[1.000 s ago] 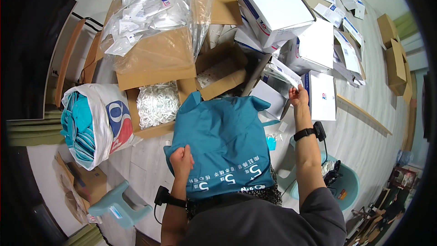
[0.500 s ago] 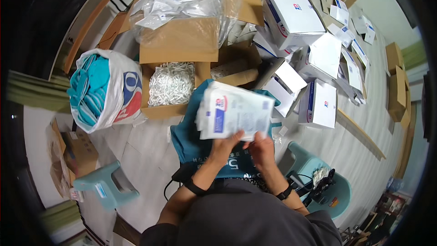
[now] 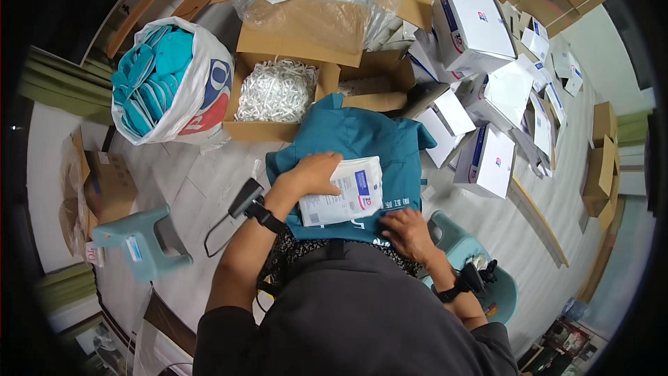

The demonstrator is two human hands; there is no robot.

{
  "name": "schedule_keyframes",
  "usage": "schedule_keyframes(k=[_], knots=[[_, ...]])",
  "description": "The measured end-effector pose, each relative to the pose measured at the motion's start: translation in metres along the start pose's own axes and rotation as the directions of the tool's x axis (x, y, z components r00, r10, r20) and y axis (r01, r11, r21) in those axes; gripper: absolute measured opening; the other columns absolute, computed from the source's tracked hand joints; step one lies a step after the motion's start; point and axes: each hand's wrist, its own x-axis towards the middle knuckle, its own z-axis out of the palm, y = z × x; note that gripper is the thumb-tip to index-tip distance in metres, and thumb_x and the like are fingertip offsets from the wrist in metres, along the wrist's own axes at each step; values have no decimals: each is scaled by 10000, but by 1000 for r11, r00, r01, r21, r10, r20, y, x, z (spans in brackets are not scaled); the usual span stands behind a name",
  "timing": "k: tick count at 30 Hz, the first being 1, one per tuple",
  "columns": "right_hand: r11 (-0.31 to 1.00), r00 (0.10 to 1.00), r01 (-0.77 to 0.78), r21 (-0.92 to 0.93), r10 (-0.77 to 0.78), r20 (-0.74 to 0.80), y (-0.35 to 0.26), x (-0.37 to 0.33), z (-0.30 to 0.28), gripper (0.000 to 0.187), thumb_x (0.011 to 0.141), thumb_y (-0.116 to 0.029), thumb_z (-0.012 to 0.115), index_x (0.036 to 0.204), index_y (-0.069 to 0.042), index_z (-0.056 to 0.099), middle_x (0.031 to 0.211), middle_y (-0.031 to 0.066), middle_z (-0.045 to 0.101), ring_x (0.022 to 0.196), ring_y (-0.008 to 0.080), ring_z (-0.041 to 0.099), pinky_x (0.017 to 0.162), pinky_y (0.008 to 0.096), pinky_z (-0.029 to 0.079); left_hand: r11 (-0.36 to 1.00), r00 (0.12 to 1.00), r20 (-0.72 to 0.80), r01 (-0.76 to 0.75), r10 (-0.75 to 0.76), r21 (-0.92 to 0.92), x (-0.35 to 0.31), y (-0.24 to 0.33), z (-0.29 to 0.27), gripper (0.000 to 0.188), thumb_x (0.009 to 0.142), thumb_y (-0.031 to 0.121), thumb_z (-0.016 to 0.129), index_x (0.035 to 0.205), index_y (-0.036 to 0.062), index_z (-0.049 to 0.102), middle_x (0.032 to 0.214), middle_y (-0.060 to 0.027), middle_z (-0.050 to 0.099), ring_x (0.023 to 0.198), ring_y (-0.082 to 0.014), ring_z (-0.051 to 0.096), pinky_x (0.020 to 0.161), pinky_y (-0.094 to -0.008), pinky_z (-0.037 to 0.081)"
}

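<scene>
Floor, two hands, one packet stack

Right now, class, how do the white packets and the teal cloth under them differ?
Colour: the packets are mostly white; the cloth is teal.
Size: the packets cover only part of the cloth, which spreads out past them.
Pose: the packets lie flat and square-edged; the cloth is draped and creased.
Shared: both bear print.

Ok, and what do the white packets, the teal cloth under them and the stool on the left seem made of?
White packets: perhaps paper or plastic film, matte and flat-printed. Teal cloth: likely woven fabric, dull with soft folds. Stool: probably moulded plastic, smooth with rounded edges.
</scene>
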Motion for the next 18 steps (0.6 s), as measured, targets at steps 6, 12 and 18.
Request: schedule_keyframes(k=[6,12,18], knots=[[861,970,-202,468,109,218,-13,-36,-12,180,870,-201,638,897,-27,676,799,131,644,784,294,622,657,348,482,998,899,-435,-59,54,0,-6,7,41,657,708,229,767,1309,123,522,1306,-146,492,1250,-333,427,1076,-458,277],[770,836,-444,458,540,-96,11,11,-14,208,882,-173,636,997,-4,675,883,101,684,789,148,614,705,292,482,987,836,-524,-128,162,101,-6,17,54,590,745,177,738,1301,138,544,1382,-141,454,1310,-338,371,1090,-446,261],[679,838,-298,671,523,-157,22,68,0,220,875,-93,629,1065,17,621,907,97,675,821,163,639,750,275,499,986,856,-491,-115,161,121,-10,19,67,538,766,153,717,1281,135,561,1377,-131,466,1336,-335,346,1099,-455,254]])
